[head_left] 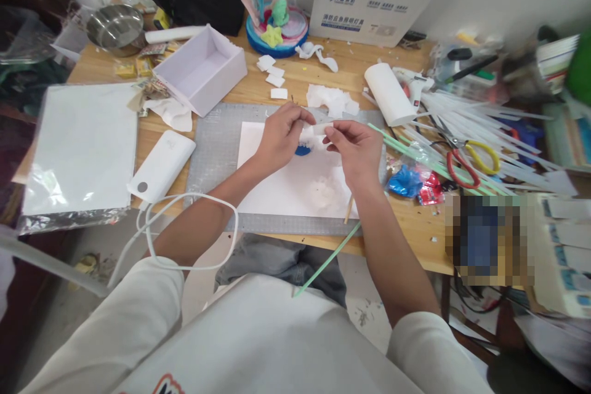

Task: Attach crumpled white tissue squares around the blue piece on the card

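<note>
My left hand and my right hand are raised close together over a white sheet on a grey cutting mat. A small white strip spans the gap between them, pinched by the fingertips of both hands. What it is made of I cannot make out. Just below the fingers shows a blue piece with white bits around it. Nearer to me on the sheet is a white fluffy clump. A thin wooden stick lies by my right wrist.
At the left are a white power bank with a looping cable and an open box. Scissors, white sticks and a paper roll crowd the right. A decorated blue-rimmed disc stands behind.
</note>
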A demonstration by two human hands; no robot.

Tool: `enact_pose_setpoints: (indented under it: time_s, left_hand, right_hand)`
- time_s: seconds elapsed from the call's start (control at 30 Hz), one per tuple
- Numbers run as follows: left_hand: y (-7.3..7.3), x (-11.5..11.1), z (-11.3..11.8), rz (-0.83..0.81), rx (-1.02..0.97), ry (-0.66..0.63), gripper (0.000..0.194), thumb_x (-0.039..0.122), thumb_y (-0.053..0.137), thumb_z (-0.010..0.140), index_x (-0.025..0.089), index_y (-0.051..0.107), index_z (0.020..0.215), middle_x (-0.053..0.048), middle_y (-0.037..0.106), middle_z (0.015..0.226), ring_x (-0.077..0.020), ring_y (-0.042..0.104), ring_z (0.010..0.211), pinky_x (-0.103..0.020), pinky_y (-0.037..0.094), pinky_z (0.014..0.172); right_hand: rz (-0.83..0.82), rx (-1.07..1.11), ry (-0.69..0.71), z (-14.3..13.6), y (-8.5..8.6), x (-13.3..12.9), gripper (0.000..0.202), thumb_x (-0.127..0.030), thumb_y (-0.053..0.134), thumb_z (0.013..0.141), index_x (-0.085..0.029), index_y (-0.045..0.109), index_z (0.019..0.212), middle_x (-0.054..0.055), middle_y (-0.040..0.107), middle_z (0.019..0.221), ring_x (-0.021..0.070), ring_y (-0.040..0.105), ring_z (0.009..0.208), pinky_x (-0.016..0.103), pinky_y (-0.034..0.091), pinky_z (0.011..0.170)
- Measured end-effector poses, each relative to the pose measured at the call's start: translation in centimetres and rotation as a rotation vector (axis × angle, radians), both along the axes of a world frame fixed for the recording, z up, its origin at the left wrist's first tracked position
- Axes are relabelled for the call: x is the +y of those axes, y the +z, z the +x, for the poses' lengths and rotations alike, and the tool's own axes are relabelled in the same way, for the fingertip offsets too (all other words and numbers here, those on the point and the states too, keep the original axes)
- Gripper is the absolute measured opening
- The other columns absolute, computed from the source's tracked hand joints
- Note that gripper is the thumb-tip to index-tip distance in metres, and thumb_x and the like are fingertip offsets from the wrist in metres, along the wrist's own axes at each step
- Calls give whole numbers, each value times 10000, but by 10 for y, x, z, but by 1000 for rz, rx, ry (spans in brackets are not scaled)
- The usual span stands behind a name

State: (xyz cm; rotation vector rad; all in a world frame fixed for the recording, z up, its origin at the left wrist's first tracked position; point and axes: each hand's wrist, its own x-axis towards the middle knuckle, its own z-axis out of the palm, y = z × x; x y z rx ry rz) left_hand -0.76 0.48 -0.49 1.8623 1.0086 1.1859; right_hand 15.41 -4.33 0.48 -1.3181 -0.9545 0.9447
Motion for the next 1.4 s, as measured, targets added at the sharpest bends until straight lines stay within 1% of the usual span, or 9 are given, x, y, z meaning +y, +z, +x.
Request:
enact_pose_setpoints:
  time_s: [0.1, 0.17, 0.23, 0.43, 0.67, 0.8, 1.0, 1.2, 1.4]
  left_hand:
    - [4, -4, 3, -29, 13, -83, 192, 228, 531, 972, 186, 711, 920, -42, 665, 928, -134, 614, 845, -266, 508, 747]
    - [8, -6, 3, -33, 38, -109, 212, 339, 583, 975, 183, 715, 916, -41, 672, 915, -134, 615, 841, -267, 502, 758]
    - [10, -7, 3, -18, 57, -117, 231, 387, 630, 955, 181, 715, 894, -33, 673, 880, -130, 614, 824, -268, 493, 773]
    - [10, -6, 4, -23, 35, -123, 142, 278, 656, 933, 176, 696, 842, -18, 674, 844, -123, 616, 820, -259, 472, 765]
    - [6, -5, 5, -25, 21, -104, 195, 289, 604, 962, 178, 641, 805, -18, 656, 844, -123, 604, 830, -258, 483, 772]
    - [4, -4, 5, -40, 18, -100, 252, 363, 581, 979, 186, 625, 805, -21, 648, 838, -134, 604, 845, -266, 504, 779]
    - [6, -6, 5, -59, 21, -101, 355, 430, 553, 993, 175, 609, 752, -34, 620, 811, -126, 590, 802, -255, 492, 719]
    - [11, -8, 3, -28, 17, -92, 362, 523, 551, 979, 191, 690, 1019, -73, 663, 1013, -164, 629, 984, -214, 491, 634]
    - [15, -9, -1, 32, 66, -103, 372, 536, 597, 948, 210, 682, 1106, -81, 651, 1093, -167, 644, 972, -203, 509, 612]
  right_hand:
    - [0, -12, -7, 0, -1, 0, 69, -249, 790, 727, -216, 754, 776, -47, 694, 638, 95, 664, 585, 207, 532, 523]
    - [1, -29, -16, 0, -1, 0, 62, -259, 782, 737, -221, 749, 773, -48, 690, 635, 97, 661, 587, 212, 533, 526]
    - [11, -40, -9, 1, -2, 0, 54, -260, 775, 745, -222, 744, 767, -49, 685, 632, 96, 655, 581, 214, 534, 527]
    - [47, -20, 27, -1, -3, 0, 108, -295, 787, 757, -215, 716, 747, -56, 658, 610, 86, 638, 557, 206, 543, 524]
    - [-15, 49, 83, 0, -1, -2, 341, -573, 754, 775, -237, 696, 782, -41, 665, 666, 94, 654, 588, 210, 545, 520]
    - [-22, 10, 104, 1, -1, -2, 309, -513, 814, 716, -242, 717, 830, -42, 680, 687, 100, 666, 607, 213, 553, 528]
    - [59, -176, 30, -2, 1, -4, 162, -375, 754, 795, -217, 719, 792, -38, 675, 652, 102, 648, 582, 231, 557, 548]
    - [219, -472, -30, -4, 7, -13, 98, -282, 675, 877, -221, 742, 837, -2, 725, 798, 119, 671, 685, 250, 565, 617]
    - [285, -664, -80, -2, 6, -14, 121, -302, 661, 899, -250, 753, 840, 17, 753, 862, 142, 680, 733, 286, 581, 669]
